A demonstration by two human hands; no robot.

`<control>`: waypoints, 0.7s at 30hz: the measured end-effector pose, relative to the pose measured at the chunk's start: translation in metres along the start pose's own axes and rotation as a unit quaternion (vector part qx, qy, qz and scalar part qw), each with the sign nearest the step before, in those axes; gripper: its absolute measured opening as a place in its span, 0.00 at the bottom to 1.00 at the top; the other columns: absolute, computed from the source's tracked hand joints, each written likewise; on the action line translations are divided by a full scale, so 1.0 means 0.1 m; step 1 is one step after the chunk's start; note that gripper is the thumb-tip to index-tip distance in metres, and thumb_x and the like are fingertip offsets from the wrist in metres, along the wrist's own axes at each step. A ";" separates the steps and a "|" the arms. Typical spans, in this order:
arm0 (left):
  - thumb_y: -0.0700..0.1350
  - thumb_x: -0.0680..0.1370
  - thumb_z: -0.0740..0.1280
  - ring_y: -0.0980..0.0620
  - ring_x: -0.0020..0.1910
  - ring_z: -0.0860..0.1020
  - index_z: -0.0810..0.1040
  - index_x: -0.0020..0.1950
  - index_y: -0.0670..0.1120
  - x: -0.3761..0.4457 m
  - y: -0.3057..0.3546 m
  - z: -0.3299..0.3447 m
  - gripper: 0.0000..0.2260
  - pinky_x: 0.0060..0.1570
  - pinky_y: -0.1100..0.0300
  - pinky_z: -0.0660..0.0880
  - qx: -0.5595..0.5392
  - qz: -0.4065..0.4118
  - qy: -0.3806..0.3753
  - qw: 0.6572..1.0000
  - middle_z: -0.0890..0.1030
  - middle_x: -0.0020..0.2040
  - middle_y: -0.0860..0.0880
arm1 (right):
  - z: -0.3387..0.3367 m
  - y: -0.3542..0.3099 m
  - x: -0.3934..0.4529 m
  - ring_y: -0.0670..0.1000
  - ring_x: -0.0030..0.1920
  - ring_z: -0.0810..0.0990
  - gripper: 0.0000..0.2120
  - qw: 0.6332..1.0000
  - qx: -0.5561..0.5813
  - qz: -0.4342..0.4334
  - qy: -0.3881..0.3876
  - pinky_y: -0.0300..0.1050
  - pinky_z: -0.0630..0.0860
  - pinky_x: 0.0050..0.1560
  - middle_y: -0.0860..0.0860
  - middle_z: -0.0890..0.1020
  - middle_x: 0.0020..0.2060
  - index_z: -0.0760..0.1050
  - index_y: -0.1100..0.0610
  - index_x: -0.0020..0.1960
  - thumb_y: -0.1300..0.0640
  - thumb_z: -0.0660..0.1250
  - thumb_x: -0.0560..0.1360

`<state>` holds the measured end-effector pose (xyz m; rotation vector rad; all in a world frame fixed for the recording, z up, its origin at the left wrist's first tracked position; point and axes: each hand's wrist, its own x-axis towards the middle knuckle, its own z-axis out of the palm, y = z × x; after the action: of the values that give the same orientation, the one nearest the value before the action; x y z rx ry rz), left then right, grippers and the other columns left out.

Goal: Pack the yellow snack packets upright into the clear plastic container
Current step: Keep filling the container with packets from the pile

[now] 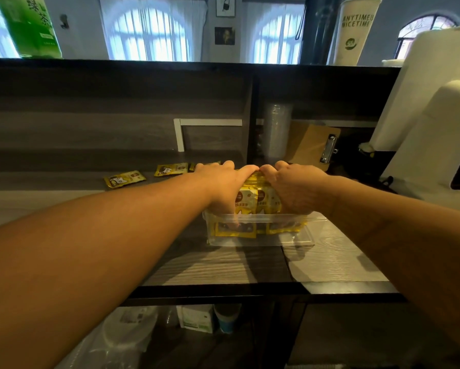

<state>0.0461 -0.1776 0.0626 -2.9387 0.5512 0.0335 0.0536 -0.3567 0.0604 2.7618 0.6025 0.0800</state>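
Nearest, two bare forearms reach forward over the dark wood-grain worktop, and just below the hands stands the clear plastic container, its near wall showing the lower ends of the yellow snack packets standing upright inside. Both hands meet over the top of that bunch: the left hand curls round its left side with the thumb laid along the top edge, and the right hand curls round its right side in the same way, the two thumb tips almost touching, so the packets are squeezed between them. Beyond the left hand, three loose packets lie flat on the worktop: one well to its left, a second nearer, and a third partly hidden behind its knuckles. Beyond the right hand, a brown clipboard leans in a shelf bay beside a stack of clear cups. Farther to the right of that hand sits a white machine. Farthest, on the upper ledge, stand a green carton and a tall white cup.
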 end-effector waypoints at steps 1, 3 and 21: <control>0.65 0.61 0.79 0.40 0.69 0.69 0.42 0.79 0.62 0.00 0.01 0.00 0.59 0.64 0.39 0.70 -0.005 -0.002 -0.001 1.000 0.67 0.72 0.45 | -0.01 0.01 0.00 0.58 0.61 0.76 0.42 1.000 0.014 0.003 -0.009 0.51 0.77 0.56 0.57 0.70 0.66 0.50 0.52 0.78 0.45 0.71 0.74; 0.63 0.62 0.80 0.40 0.70 0.67 0.42 0.79 0.62 0.00 0.00 -0.02 0.59 0.65 0.37 0.68 -0.019 -0.008 -0.009 1.000 0.67 0.72 0.45 | -0.03 0.03 0.01 0.59 0.64 0.72 0.46 0.999 0.044 0.009 -0.032 0.54 0.75 0.62 0.57 0.67 0.69 0.47 0.50 0.79 0.47 0.73 0.72; 0.48 0.80 0.66 0.49 0.54 0.78 0.79 0.63 0.50 -0.40 -1.59 0.69 0.12 0.51 0.53 0.76 -0.278 -0.237 0.258 0.894 0.81 0.58 0.48 | -0.64 -0.78 0.71 0.50 0.56 0.76 0.21 0.971 0.234 -0.015 0.035 0.43 0.74 0.53 0.50 0.78 0.59 0.71 0.51 0.69 0.45 0.64 0.78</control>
<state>0.0667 -0.0059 0.0197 -3.5538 -0.1936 -0.7900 0.0791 -0.2412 0.0961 3.2133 0.7668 0.0311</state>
